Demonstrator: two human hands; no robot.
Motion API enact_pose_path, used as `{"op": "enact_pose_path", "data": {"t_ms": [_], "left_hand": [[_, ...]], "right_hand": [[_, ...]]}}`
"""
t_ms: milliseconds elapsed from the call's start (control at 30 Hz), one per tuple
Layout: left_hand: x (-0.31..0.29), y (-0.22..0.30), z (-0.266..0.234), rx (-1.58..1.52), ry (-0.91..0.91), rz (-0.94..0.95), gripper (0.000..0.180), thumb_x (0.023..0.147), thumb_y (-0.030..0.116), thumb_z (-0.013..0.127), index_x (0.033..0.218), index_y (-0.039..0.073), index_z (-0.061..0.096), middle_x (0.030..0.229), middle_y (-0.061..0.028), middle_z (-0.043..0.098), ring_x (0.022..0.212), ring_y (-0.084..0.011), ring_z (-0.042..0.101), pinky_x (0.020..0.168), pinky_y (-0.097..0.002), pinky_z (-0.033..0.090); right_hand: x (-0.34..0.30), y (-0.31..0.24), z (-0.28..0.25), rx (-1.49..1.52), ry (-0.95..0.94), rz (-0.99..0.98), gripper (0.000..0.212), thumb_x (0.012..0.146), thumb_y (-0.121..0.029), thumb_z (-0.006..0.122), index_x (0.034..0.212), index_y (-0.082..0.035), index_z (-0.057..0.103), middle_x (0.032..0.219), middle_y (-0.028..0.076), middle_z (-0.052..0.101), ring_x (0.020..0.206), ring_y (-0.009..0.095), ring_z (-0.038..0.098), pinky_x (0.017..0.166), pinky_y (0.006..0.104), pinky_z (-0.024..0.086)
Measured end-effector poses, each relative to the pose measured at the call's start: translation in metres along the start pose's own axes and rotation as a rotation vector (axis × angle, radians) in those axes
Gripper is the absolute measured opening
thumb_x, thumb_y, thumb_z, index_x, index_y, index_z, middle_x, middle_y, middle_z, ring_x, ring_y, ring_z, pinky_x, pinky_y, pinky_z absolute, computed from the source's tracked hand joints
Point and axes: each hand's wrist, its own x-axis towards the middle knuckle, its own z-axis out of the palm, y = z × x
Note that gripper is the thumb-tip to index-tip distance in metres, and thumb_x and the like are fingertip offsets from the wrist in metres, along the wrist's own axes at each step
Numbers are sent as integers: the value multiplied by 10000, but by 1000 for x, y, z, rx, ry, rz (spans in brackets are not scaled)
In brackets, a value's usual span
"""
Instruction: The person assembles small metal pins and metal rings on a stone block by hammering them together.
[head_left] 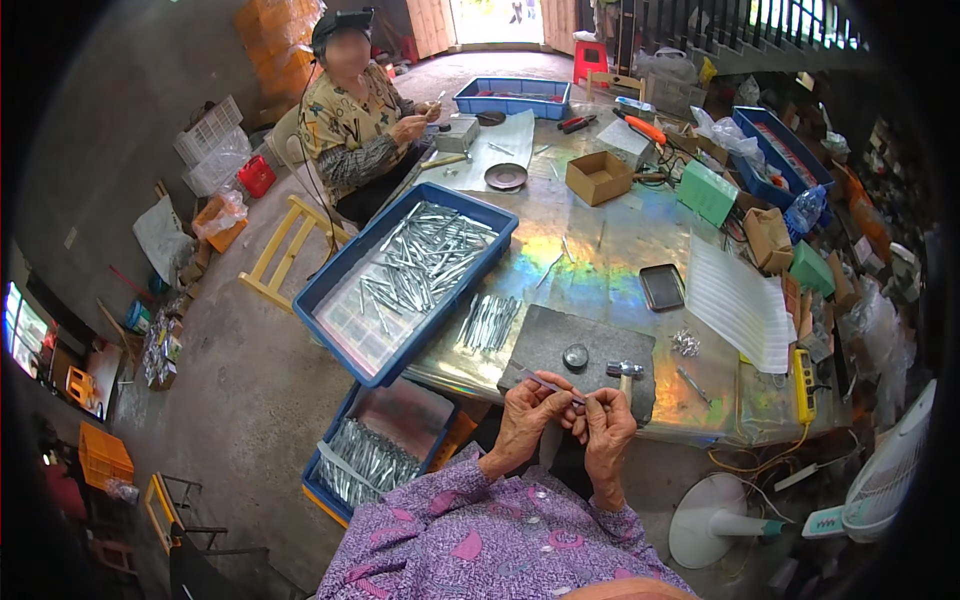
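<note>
Just over the table's near edge, my left hand is closed round a slim silvery metal piece. Its near end runs to the pinched fingertips of my right hand; any smaller part between them is hidden. Beyond my hands lies a dark flat slab bearing a small round metal-rimmed container. A hammer rests on the slab beside my right hand. Left of the slab, similar slim metal pieces lie in a row. Several tiny shiny parts are heaped to its right.
A blue tray of metal pieces stands at left; another blue tray sits lower, beside my left arm. Across the table a person handles a small piece. A fan and power strip are at right.
</note>
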Motion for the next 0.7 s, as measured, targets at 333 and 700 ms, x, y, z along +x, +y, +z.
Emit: {"op": "enact_pose_path", "data": {"t_ms": [333, 700], "left_hand": [[0, 1, -1, -4, -13, 3, 124, 869, 75, 556, 970, 3, 548, 863, -97, 634, 668, -111, 603, 592, -233, 516], [2, -5, -8, -115, -19, -50, 137, 874, 90, 551, 972, -5, 535, 870, -111, 622, 683, -113, 600, 605, -240, 518]], "right_hand": [[0, 2, -1, -40, -7, -3, 83, 913, -70, 479, 890, 9, 469, 664, 23, 521, 515, 31, 456, 420, 166, 349], [2, 7, 0, -8, -21, -5, 86, 915, -73, 475, 883, 6, 470, 675, 28, 525, 529, 33, 461, 432, 164, 357]]}}
